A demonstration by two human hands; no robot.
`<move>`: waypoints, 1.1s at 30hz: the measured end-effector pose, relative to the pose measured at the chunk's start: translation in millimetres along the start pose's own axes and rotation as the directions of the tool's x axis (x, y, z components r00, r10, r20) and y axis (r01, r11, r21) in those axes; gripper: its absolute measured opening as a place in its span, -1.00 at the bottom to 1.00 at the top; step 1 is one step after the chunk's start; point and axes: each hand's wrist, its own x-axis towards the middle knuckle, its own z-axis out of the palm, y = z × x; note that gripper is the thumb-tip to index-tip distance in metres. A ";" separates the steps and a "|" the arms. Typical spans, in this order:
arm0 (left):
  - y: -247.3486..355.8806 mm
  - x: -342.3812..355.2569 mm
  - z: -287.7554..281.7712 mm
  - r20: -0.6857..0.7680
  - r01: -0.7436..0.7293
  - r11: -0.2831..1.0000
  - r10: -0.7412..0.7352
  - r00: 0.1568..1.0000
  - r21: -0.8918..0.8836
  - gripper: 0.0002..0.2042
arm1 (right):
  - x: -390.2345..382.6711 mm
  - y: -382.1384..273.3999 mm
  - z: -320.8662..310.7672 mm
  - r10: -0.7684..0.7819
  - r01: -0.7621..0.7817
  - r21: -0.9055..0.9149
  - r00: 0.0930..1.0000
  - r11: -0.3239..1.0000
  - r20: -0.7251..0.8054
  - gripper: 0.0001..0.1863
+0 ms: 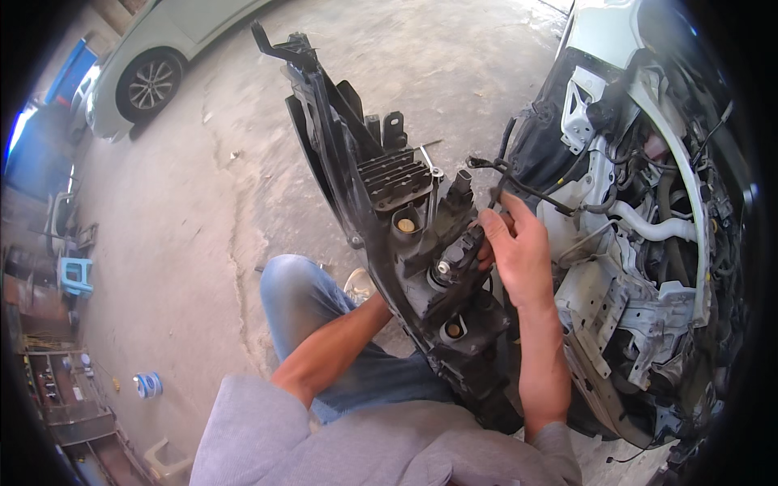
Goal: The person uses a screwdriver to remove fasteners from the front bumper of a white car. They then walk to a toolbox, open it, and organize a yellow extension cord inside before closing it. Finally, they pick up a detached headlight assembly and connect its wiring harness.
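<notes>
A black car headlight assembly [409,283] leans across my lap, its back side turned up. On it are a finned heat sink [395,180], a round opening with a brass-coloured centre [407,226] and a bulb socket [444,267]. My right hand [517,247] is closed at its right side, thumb and fingers pinching a black wiring connector [468,243] above the socket. A black wiring harness [539,194] runs from near these fingers toward the car. My left forearm [336,340] passes beneath the assembly, which hides my left hand.
To the right stands a car with its front end stripped, showing a metal frame [673,300] and a white pipe [648,223]. A parked car [182,40] is at the far left. A blue stool [75,276], a blue-and-white roll [149,385] and shelving [77,413] are on the left.
</notes>
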 end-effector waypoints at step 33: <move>0.0 0.5 6.9 0.056 0.018 0.999 -0.016 0.998 -0.041 -0.51 | -9.6 -21.4 -8.6 -0.229 0.315 -0.396 0.941 0.863 0.249 -0.67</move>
